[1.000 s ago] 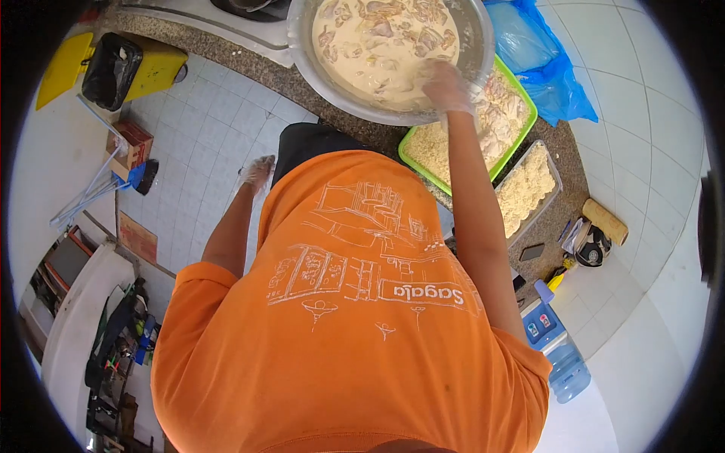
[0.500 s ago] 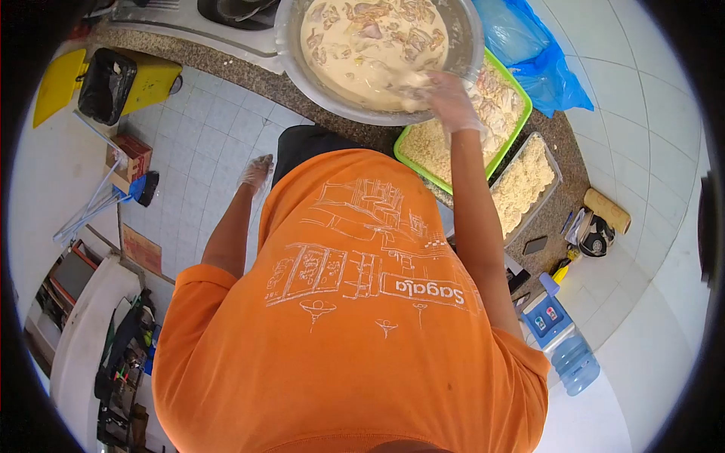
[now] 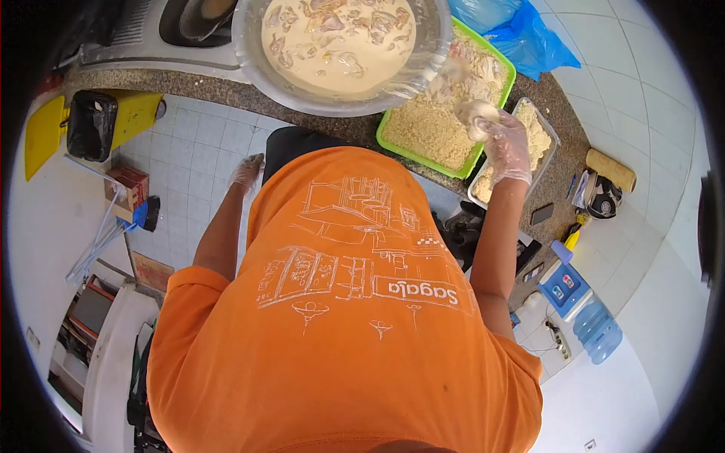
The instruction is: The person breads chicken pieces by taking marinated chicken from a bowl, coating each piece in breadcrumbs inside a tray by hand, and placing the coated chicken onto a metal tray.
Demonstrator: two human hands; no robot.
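A batter-coated piece of chicken point(image 3: 477, 118) is gripped by my right hand point(image 3: 507, 151), which wears a clear plastic glove. It is over the right side of a green tray point(image 3: 390, 142) of pale crumbs with several coated pieces at its far end. My left hand point(image 3: 248, 171), also gloved, hangs beside my body with loose fingers and holds nothing. A large metal bowl point(image 3: 260, 92) holds creamy batter point(image 3: 332, 64) with several chicken pieces. Partly behind my right hand is a clear container point(image 3: 545, 155) of crumbs.
Blue plastic bags point(image 3: 529, 45) lie beyond the tray. A phone point(image 3: 541, 214) and a cap point(image 3: 604, 205) rest on the counter at right. A sink point(image 3: 177, 30) is at upper left. A yellow bin point(image 3: 136, 113) and a blue broom point(image 3: 143, 214) stand on the left.
My right hand has moved from the batter bowl, right and toward me, to the tray's right side, bringing the batter-coated chicken piece. My left hand still hangs at my side. The view has shifted slightly.
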